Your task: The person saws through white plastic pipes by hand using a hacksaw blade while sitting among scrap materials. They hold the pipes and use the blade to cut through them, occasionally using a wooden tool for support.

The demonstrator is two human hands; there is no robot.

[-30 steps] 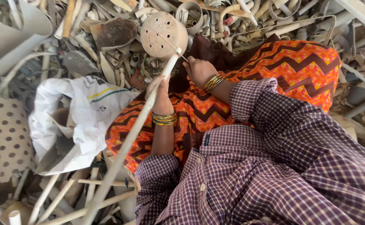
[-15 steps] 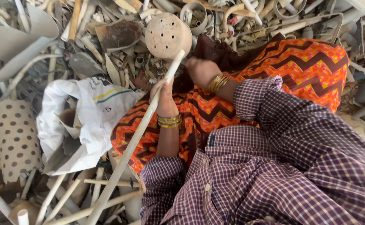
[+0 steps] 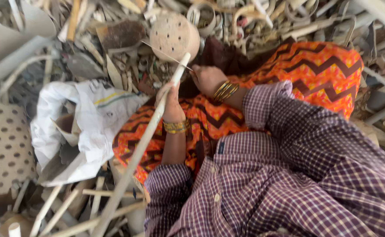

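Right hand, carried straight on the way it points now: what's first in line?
Probably the long pale stick: the right hand points left toward its upper end, just beside the fingers. Beyond that lies the perforated round disc. Depth is unclear.

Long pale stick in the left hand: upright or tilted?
Tilted. The long pale stick slants from the scrap at lower left up to the perforated round disc; the left hand grips it partway along.

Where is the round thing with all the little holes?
In the head view, the round perforated disc sits at the top centre, at the far end of the long pale stick held by the left hand.
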